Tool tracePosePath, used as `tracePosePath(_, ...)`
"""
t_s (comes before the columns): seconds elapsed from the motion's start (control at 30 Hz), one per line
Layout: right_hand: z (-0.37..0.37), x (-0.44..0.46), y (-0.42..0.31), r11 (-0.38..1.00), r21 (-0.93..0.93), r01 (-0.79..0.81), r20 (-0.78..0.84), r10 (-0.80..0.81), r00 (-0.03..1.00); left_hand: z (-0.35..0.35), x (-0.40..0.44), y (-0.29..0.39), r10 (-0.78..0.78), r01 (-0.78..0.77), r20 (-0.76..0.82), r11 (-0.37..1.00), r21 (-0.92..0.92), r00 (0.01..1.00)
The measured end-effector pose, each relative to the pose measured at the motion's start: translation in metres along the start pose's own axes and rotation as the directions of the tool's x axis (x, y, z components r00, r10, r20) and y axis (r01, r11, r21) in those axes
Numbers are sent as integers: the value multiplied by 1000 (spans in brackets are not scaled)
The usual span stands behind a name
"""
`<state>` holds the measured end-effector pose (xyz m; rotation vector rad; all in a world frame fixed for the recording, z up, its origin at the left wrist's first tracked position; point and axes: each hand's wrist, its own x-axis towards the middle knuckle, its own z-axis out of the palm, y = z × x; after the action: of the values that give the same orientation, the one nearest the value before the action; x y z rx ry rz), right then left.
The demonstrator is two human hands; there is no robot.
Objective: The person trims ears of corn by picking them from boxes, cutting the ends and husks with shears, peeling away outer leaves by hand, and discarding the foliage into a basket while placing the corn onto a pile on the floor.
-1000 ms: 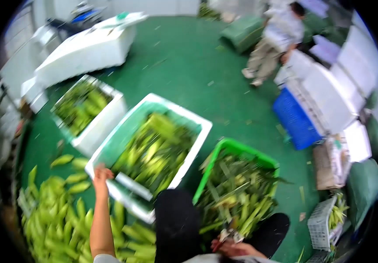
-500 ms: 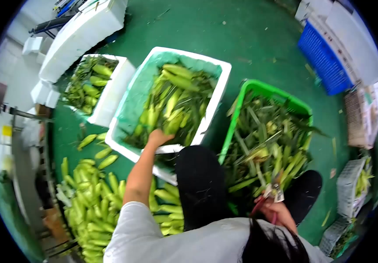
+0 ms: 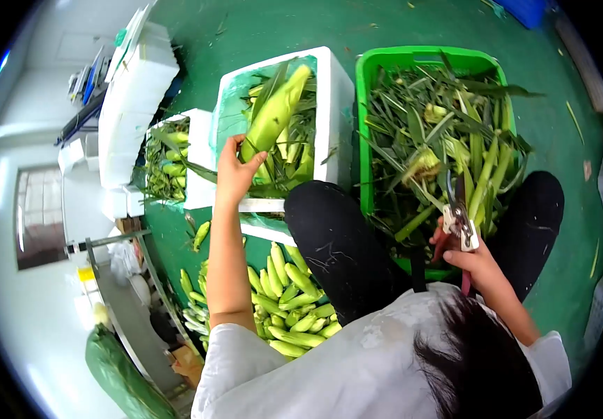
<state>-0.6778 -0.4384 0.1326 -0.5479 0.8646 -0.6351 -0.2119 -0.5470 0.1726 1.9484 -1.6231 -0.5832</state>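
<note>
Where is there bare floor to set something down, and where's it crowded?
Bare floor lies beyond the green crate and large white box, and right of the right knee, bar stray leaf scraps. Crowded: both containers and the corn pile.

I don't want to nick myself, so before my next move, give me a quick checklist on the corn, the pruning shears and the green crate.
1. Left hand gripping the ear of corn: ok, it holds the ear near its lower end.
2. Right hand on the pruning shears: ok, wrapped around the handles.
3. Blades away from the left hand: ok, they are well apart, over the green crate.
4. Crate contents inside the rim: not ok, a long leaf sticks out past the right side.
5. Blade sharpness: cannot tell, the edges are too small to judge.
</note>
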Motion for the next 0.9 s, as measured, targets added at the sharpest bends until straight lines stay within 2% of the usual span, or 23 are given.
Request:
tracePosePath(0.03,-2,-4,-3,1000,12,4,7,-4,1000,2,3,20,-8,17,91,995,-94,996)
tracePosePath(0.1,-13,-9,-1,992,-46,114,22,-113,993,11,3,67,0,95,207,889,-449,978)
tracePosePath(0.2,-25,-24,-13,935,-265,236,-7,-247,969,33,-19,154,46,313,414,580,-752,909)
tracePosePath(0.23,-30,-28,-20,880,-386,279,-23,-311,950,47,-21,180,245,348,575,595,-725,781)
tracePosePath(0.27,-33,-33,-28,811,-499,305,-34,-369,929,60,-32,193,217,509,699,546,-665,681)
tracePosePath(0.33,-41,-44,-39,789,-548,277,-99,-391,915,89,-55,206,152,504,748,651,-567,646)
tracePosePath(0.4,-46,-54,-47,811,-554,189,-179,-338,924,118,-84,210,30,323,654,852,-412,756)
tracePosePath(0.43,-53,-54,-44,759,-626,178,-180,-363,914,124,-92,210,20,206,598,929,-307,801)
tracePosePath(0.47,-56,-59,-49,730,-673,119,-188,-324,927,126,-101,216,91,34,549,976,-214,831)
tracePosePath(0.53,-63,-58,-49,688,-722,74,-165,-275,947,126,-118,224,141,-167,473,986,14,870)
tracePosePath(0.57,-66,-53,-44,701,-705,107,-132,-279,951,127,-127,222,180,-245,428,964,101,886)
tracePosePath(0.7,-67,-32,-44,807,-578,123,-10,-158,987,130,-158,214,164,-320,409,881,349,898)
tracePosePath(0.73,-67,-25,-42,781,-606,149,31,-164,986,127,-164,213,133,-311,428,871,380,894)
tracePosePath(0.8,-67,-9,-28,684,-698,212,58,-241,969,124,-171,200,160,-315,448,901,297,879)
tracePosePath(0.9,-63,-1,-17,672,-699,243,114,-231,966,113,-179,186,110,-189,509,976,106,853)
